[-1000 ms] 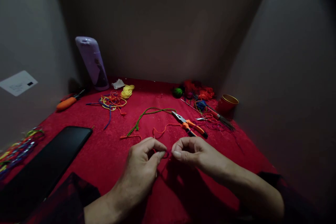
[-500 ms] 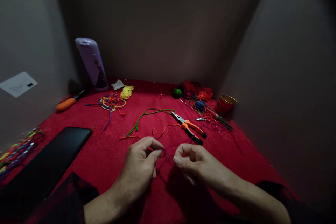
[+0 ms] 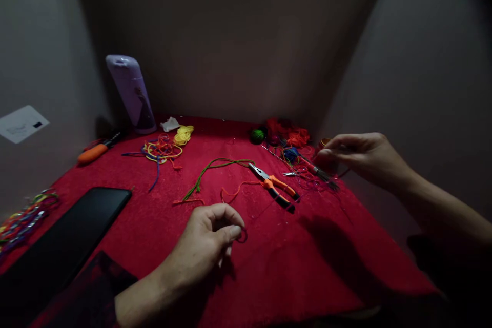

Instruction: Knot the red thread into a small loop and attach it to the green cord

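Note:
My left hand (image 3: pixel 215 238) is low at the middle of the table, thumb and forefinger pinched on a thin dark purple thread (image 3: pixel 243 236), which makes a small loop at the fingertips. From there a faint strand runs right across the red cloth, past the pliers. My right hand (image 3: pixel 355 156) is raised at the right, in front of the small red cup (image 3: pixel 325 142), its fingers pinched together on the thread's far part, hard to see. Long-nose pliers (image 3: pixel 273 187) with orange and black handles lie between the hands. Behind them lie a green cord (image 3: pixel 215 163) and an orange cord (image 3: pixel 240 188).
Tangled yarn (image 3: pixel 298 136), a green yarn ball (image 3: pixel 257 136), small scissors (image 3: pixel 290 174) and a brush (image 3: pixel 325 177) lie at the back right. At left are a phone (image 3: pixel 77 236), colourful threads (image 3: pixel 26 218), an orange-handled tool (image 3: pixel 92 154), a purple bottle (image 3: pixel 132 95) and yellow yarn (image 3: pixel 183 135).
My right hand has moved up and far to the right, away from my left hand, drawing the thread out. My left hand stays nearly in place, still pinching the loop.

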The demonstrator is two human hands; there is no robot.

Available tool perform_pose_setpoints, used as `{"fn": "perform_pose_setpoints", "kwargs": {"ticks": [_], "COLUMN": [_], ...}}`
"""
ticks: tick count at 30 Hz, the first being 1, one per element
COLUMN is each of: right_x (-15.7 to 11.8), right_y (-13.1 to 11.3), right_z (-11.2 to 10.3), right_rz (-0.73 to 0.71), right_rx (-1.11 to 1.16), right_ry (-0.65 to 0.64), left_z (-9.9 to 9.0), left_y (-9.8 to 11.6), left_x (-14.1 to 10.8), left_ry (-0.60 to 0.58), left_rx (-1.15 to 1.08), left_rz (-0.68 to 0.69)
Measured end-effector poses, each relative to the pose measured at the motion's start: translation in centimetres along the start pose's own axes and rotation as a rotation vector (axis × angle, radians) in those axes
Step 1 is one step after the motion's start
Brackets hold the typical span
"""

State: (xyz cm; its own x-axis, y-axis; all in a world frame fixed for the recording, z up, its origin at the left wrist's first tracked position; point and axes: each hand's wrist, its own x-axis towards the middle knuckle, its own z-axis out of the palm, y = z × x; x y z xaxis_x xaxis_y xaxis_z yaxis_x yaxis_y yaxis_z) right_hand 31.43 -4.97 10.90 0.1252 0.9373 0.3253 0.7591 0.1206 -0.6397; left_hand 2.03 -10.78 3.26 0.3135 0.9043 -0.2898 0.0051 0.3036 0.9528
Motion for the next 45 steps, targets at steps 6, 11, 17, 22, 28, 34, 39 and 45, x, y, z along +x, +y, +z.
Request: {"fn": "perform_pose_setpoints", "kwargs": {"ticks": [6, 11, 17, 22, 28, 34, 39, 45], "right_x": [2.9, 2.3, 0.9, -3.7, -8.8, -9.6, -9.8, -9.7], "right_y": [4.9, 4.9, 3.0, -3.0, -7.5, -6.4, -6.2, -5.8], "right_z": [3.0, 7.0, 8.4, 8.5, 10.2, 12.2, 13.0, 14.1], "right_rz": [-0.076, -0.144, -0.22, -0.348, 0.042, 0.129, 0.017, 0.002], "right_rx": [-0.227, -0.363, -0.434, -0.036, 0.896, 0.912, 0.703, 0.756], "right_ry": [-0.03, -0.115, -0.146, -0.33, -0.85, -0.747, -0.547, -0.486], "left_z": [-0.4, -0.8, -0.6, -0.6, -0.9, -1.2, -1.2, -1.3], "left_y": [0.4, 1.1, 0.8, 0.5, 0.4, 0.3, 0.2, -0.4], "left_x": [0.0, -0.7, -0.5, 0.0, 0.3, 0.6, 0.6, 0.9], "left_ry": [-0.147, -0.21, -0.275, -0.154, -0.111, -0.067, -0.021, -0.011], "left_rx": [-0.02, -0.047, -0.295, -0.232, -0.272, -0.226, -0.271, -0.371], "left_rz": [0.169, 0.356, 0.269, 0.203, 0.156, 0.166, 0.136, 0.044]}}
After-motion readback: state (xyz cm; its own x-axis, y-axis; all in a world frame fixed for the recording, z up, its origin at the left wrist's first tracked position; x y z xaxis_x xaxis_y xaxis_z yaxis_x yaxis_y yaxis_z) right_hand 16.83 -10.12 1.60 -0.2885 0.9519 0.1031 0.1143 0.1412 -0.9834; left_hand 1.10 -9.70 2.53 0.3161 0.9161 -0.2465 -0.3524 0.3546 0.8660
